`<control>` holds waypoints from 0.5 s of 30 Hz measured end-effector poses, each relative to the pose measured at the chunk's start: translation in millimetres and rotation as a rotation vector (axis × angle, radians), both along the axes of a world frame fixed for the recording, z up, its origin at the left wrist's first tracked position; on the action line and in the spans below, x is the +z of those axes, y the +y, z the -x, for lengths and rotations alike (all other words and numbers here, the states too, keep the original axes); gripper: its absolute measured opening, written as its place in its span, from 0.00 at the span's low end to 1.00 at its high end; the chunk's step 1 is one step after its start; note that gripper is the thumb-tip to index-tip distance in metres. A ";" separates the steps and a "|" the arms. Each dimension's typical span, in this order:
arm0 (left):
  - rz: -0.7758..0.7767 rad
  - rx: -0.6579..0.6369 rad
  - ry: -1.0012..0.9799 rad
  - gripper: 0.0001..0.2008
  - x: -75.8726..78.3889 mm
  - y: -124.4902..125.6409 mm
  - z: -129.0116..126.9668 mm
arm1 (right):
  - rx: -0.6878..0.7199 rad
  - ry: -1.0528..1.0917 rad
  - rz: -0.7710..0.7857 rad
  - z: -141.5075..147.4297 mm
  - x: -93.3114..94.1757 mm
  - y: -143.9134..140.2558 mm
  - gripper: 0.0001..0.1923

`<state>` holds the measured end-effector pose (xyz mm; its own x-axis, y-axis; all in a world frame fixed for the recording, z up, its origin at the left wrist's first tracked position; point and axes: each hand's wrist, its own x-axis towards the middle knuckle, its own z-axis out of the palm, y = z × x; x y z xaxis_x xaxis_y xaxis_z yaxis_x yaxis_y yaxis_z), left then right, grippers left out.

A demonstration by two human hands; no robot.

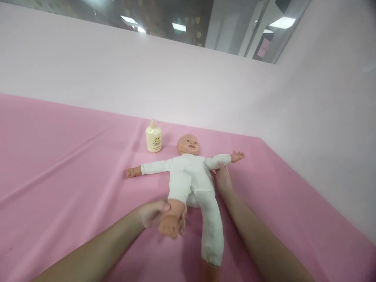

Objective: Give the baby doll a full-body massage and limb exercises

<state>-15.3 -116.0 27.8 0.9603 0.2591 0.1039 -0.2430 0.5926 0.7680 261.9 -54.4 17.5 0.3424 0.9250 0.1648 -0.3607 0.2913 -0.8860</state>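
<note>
A baby doll in a white cloth body lies on its back, its head away from me and its arms spread. My left hand is wrapped round the bare lower part of its left-side leg, just above the foot, and this leg is raised and bent toward me. The other leg lies stretched out toward me. My right hand rests against the doll's right side, under its outstretched arm, with the fingertips at the white sleeve. Those fingers look stretched out and are partly hidden by the doll.
A pale yellow pump bottle stands left of the doll's head. Pink, slightly creased cover spreads under everything. White walls border it at the back and right, with a window above.
</note>
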 end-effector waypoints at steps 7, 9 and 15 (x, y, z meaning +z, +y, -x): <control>0.178 0.327 0.142 0.22 14.1 0.6 -5.3 | 0.163 -0.520 -0.029 5.7 2.6 -11.2 0.24; 0.190 0.399 0.182 0.21 13.9 -2.6 -8.1 | 0.188 -0.666 -0.115 4.4 3.3 -11.1 0.24; 0.230 0.465 0.255 0.20 0.9 -1.4 -10.7 | 0.188 -0.752 -0.177 2.6 4.4 -10.1 0.23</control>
